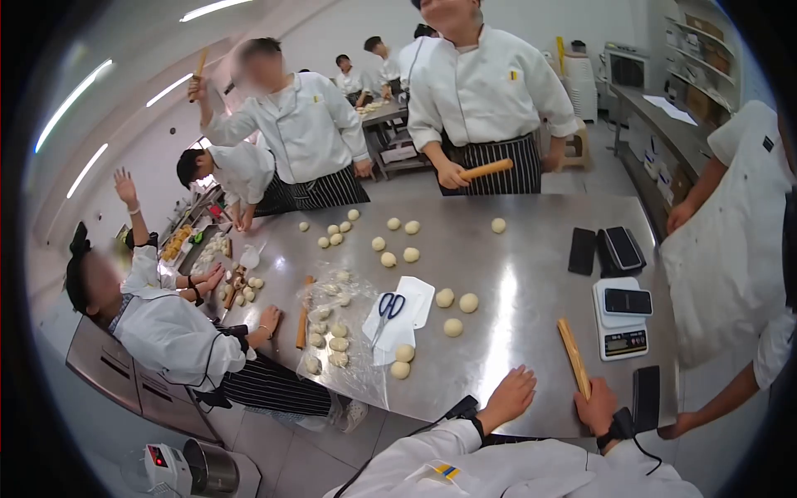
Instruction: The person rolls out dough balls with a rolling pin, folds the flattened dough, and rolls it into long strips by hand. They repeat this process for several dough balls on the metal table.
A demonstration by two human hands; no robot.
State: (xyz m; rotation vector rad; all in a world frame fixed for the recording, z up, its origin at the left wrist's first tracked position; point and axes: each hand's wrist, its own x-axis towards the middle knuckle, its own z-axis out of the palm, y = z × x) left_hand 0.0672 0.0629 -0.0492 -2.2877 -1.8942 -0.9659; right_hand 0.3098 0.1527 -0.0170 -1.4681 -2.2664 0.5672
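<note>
In the head view my right hand [596,407] is closed round the lower end of a wooden rolling pin [573,355], which points away from me over the steel table. My left hand [510,393] lies at the near edge of the table, holding nothing, its fingers stretched out. Ahead of it are three dough balls [453,328]. Two more dough balls [401,370] touch each other further left. Beside them, blue-handled scissors [388,309] lie on white plastic scrapers [415,300].
Right of the rolling pin stand a white digital scale [624,342] with a phone on it and a dark phone [646,398]. Plastic film [339,286] covers several dough pieces at left. People in white jackets surround the steel table [540,274]; one opposite holds a rolling pin [488,169].
</note>
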